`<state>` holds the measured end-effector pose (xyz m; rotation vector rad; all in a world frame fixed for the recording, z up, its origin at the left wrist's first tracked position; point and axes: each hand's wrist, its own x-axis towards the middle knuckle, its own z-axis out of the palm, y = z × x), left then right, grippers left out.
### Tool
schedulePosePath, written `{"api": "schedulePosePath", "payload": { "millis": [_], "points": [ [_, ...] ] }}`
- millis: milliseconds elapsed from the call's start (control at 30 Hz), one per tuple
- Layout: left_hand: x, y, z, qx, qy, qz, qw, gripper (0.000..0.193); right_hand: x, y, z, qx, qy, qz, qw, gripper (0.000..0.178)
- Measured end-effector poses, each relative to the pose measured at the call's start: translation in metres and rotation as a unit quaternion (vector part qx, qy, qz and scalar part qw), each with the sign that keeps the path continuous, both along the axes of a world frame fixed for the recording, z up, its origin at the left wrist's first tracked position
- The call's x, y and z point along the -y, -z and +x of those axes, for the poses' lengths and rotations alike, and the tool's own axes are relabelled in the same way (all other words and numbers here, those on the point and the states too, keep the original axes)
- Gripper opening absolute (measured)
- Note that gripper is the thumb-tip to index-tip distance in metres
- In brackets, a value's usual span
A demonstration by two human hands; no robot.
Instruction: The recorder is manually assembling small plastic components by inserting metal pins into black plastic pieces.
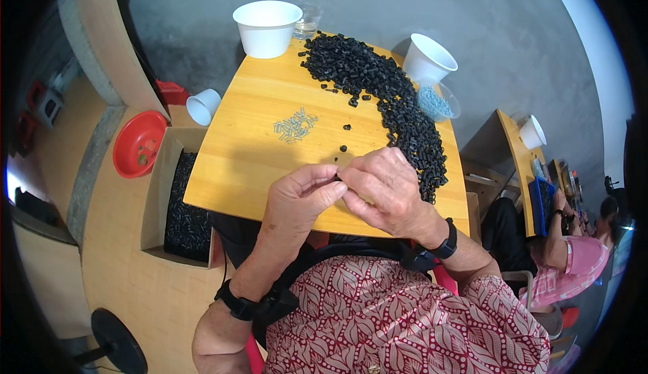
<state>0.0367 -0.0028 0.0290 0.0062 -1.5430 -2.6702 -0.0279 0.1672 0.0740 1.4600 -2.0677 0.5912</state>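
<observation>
My left hand and my right hand meet fingertip to fingertip over the near part of the wooden table. Between the left thumb and forefinger shows a sliver of a small black part, mostly covered by the fingers. My right hand is closed in a pinch against it, and its fingers hide what they grip. Just beyond the hands lie a few loose black plastic pieces. Farther off is a small scatter of silvery pins. A large heap of black plastic pieces curves along the far and right side.
White tubs stand at the far edge, beside a clear cup. A clear bowl of light-blue bits sits at the right. Left on the floor are a carton of black parts and a red basin. Another person works at right.
</observation>
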Motion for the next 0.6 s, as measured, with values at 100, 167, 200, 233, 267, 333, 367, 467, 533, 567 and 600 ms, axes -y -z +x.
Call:
{"api": "schedulePosePath", "payload": {
  "millis": [100,167,200,233,267,333,367,467,533,567,600],
  "points": [
    [0.002,0.004,-0.002,0.043,0.011,-0.036,0.998,0.017,0.001,0.005,-0.002,-0.034,0.005,-0.011,0.999,0.030],
    [0.004,0.003,-0.003,0.046,0.014,-0.053,0.997,0.016,0.000,0.005,-0.004,-0.018,0.001,-0.005,1.000,0.030],
    [0.004,0.003,-0.004,0.048,0.017,-0.069,0.996,0.015,0.000,0.006,-0.004,-0.017,0.001,-0.005,1.000,0.030],
    [0.004,0.002,-0.004,0.048,0.019,-0.070,0.996,0.015,-0.001,0.005,-0.005,0.007,-0.007,-0.004,1.000,0.029],
    [0.003,0.002,-0.004,0.049,0.018,-0.086,0.995,0.015,-0.002,0.005,-0.006,0.030,-0.015,-0.002,0.999,0.029],
    [0.001,0.002,-0.003,0.049,0.017,-0.105,0.993,0.015,-0.002,0.008,-0.008,0.037,-0.018,-0.008,0.999,0.028],
    [-0.003,0.004,-0.003,0.035,0.005,-0.074,0.997,0.015,-0.002,0.009,-0.009,0.043,-0.023,-0.012,0.999,0.028],
    [-0.003,0.010,-0.006,0.027,0.006,-0.061,0.998,0.016,-0.003,0.011,-0.008,-0.003,-0.015,0.015,1.000,0.028],
    [0.002,0.010,-0.006,0.035,0.019,-0.077,0.996,0.017,-0.003,0.011,-0.010,0.005,-0.025,0.016,1.000,0.028],
    [0.004,0.009,-0.006,0.036,0.026,-0.099,0.994,0.017,-0.003,0.011,-0.011,0.014,-0.034,0.019,0.999,0.028],
    [0.006,0.008,-0.005,0.036,0.032,-0.120,0.992,0.017,-0.004,0.011,-0.011,0.014,-0.036,0.019,0.999,0.028]
  ]
}}
